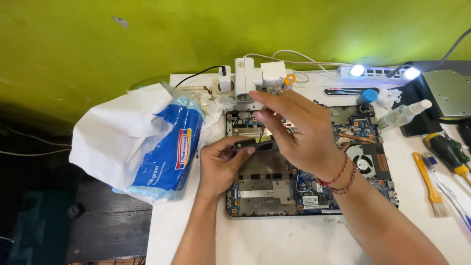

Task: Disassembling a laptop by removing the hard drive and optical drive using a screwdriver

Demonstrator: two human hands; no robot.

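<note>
opened laptop chassis (274, 196) lies flat on the white desk (274, 240), circuit boards exposed. left hand (221, 164) has its fingers closed on a dark flat part (255, 144) at the chassis's left middle. right hand (299, 132) pinches a slim screwdriver (282, 84), tip down by that part. judgement: keep the driver upright, brace the part firmly, press lightly to avoid slipping onto the boards.
</note>
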